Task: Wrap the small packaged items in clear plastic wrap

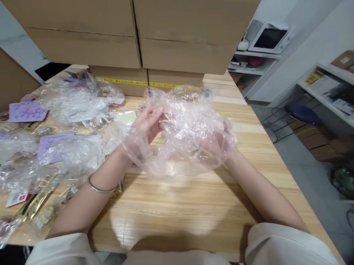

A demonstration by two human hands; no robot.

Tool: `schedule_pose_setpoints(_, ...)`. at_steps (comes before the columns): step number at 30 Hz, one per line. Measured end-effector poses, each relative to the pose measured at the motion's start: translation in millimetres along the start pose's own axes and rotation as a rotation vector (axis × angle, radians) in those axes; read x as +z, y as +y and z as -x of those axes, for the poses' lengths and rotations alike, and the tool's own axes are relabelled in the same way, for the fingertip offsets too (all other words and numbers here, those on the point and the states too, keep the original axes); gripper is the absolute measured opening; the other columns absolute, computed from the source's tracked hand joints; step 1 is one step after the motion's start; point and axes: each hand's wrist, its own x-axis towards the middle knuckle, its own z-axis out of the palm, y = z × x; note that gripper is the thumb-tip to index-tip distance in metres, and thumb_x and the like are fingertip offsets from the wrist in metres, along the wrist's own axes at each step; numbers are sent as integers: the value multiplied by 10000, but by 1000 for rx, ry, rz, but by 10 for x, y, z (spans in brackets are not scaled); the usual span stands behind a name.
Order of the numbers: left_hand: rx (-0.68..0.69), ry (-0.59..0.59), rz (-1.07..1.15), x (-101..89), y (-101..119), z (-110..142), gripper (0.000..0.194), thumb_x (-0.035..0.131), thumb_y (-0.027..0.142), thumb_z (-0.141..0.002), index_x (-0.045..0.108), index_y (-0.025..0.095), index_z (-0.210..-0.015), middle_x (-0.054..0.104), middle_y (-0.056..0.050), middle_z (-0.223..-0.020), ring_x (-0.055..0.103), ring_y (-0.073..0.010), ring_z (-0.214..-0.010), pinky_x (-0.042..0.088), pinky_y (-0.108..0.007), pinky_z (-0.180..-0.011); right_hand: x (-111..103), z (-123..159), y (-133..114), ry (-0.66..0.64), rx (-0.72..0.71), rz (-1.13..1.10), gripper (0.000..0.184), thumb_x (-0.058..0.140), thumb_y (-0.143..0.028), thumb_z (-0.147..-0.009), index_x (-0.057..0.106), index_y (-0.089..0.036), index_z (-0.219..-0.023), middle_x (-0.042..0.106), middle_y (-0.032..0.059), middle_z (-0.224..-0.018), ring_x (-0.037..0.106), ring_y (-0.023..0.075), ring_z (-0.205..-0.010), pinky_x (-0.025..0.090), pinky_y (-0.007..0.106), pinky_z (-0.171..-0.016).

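A crumpled sheet of clear plastic wrap (186, 129) is held up over the wooden table, between my two hands. My left hand (149, 123) grips its left side, thumb and fingers closed on the film, and a loose flap hangs over that wrist. On the right side, my right hand (220, 136) is seen blurrily through the film, its fingers curled around the plastic. Whether anything small lies inside the folds cannot be made out. Beyond my left hand lies a pale flat card or packet (126, 117), partly covered by plastic.
Plastic-wrapped bundles (77, 103), purple cards (28, 111) and gold-coloured strips (41, 200) crowd the table's left side. Large cardboard boxes (182, 30) stand at the back. The table's right edge (277, 169) borders a floor with a stool (302, 113) and shelves.
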Motion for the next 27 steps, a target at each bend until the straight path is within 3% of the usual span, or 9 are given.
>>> schedule_pose_setpoints(3,-25,-15,-25,31,-202,-6,227,675,431,-881,577,227,-881,620,-20,-877,649,-131,-739,546,-243,-585,-76,134,-128,-49,97,-306,997,268,-930,-741,553,-217,-1377,618,144,-1359,539,385,-1276,479,607,-967)
schedule_pose_setpoints(6,11,-6,-180,85,-287,48,199,647,406,-913,601,213,-897,640,-29,-878,614,-104,-671,507,-207,-531,-80,248,-120,-19,196,-360,870,476,-868,-722,637,-209,-1267,691,132,-1222,613,337,-1172,528,523,-921)
schedule_pose_setpoints(9,76,8,-313,142,-265,119,180,602,384,-949,619,210,-907,651,-16,-806,561,-84,-591,456,-184,-488,-75,344,-66,9,326,-243,498,810,-521,-673,725,-203,-1047,748,74,-953,695,224,-872,576,361,-777)
schedule_pose_setpoints(12,39,56,-276,148,-230,135,187,608,402,-947,629,218,-919,570,26,-637,476,-74,-461,373,-181,-397,-186,408,-67,118,378,-131,309,881,-305,-628,724,-183,-864,672,-20,-688,462,42,-446,409,177,-431)
schedule_pose_setpoints(14,0,108,-205,126,-238,117,195,629,421,-934,631,227,-924,503,50,-571,405,-64,-392,296,-184,-340,-326,410,-95,199,333,-107,305,859,-311,-655,715,-187,-892,671,-29,-729,226,-11,-376,195,163,-331)
schedule_pose_setpoints(16,-61,127,-127,103,-279,95,202,633,436,-929,626,234,-937,476,63,-549,346,-54,-349,243,-189,-306,-457,377,-108,287,261,-63,352,831,-308,-671,700,-198,-979,680,-11,-823,179,-14,-393,148,175,-337)
schedule_pose_setpoints(21,-213,189,-69,113,-418,94,195,605,413,-947,586,222,-980,604,31,-661,477,-47,-393,342,-154,-332,-410,278,31,826,-42,225,432,812,-289,-625,622,-236,-1009,596,-12,-894,507,85,-611,446,225,-542)
schedule_pose_setpoints(23,-242,159,-82,158,-443,130,205,596,407,-942,559,217,-1010,665,3,-782,571,-62,-458,415,-152,-363,-228,278,95,744,-62,200,357,769,-423,-700,632,-233,-971,606,9,-922,577,123,-714,485,249,-617)
schedule_pose_setpoints(27,-224,-31,-90,301,-421,260,289,659,398,-880,535,210,-1061,671,-21,-939,683,-108,-606,547,-202,-446,178,283,110,267,241,-199,432,689,-595,-777,678,-226,-1002,680,45,-1011,650,162,-788,510,262,-636)
